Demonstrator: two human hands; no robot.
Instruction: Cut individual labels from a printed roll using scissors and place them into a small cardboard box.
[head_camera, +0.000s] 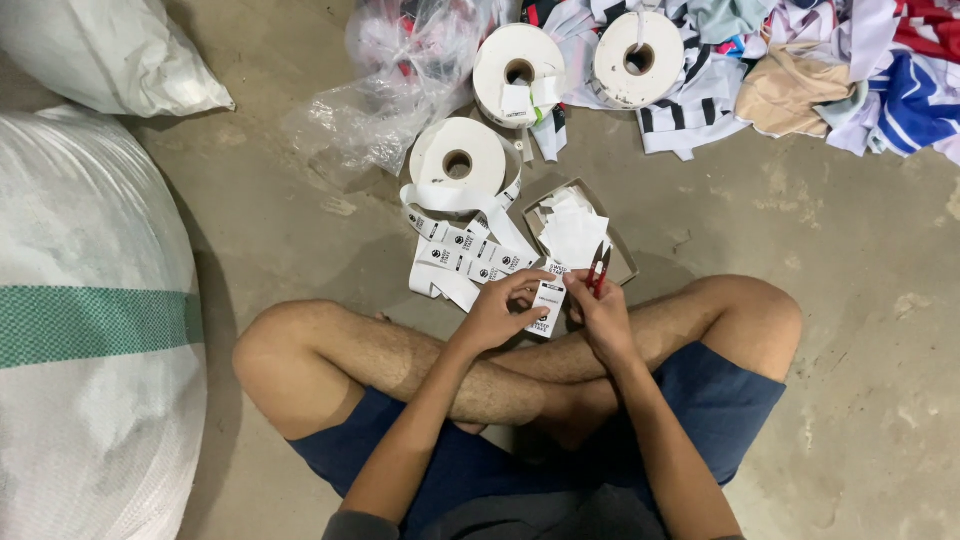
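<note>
Person seated cross-legged on the concrete floor (860, 300), view from above.

Left hand (492, 315): closed on a white printed label (548, 305), held above the crossed shins, thumb and fingers pinching its left edge. The label is the free end of a label strip (462, 258) that runs back in loose folds over the floor to a white tape roll (458, 160) lying flat just ahead of the knees.

Right hand (600, 312): touches the label's right edge and grips red-handled thread snips (598, 270), blades pointing away from the body, just beside the label.

Directly beyond the hands: shallow cardboard tray (625, 262) holding a pile of cut labels (573, 228).

Further out: two more white rolls (518, 62) (638, 58), side by side, lying against a heap of mixed garments (800, 70). Crumpled clear plastic bag (385, 100) to the left of the rolls. Large white woven sack (90, 330) with green band at far left; a second white sack (110, 50) above it.
</note>
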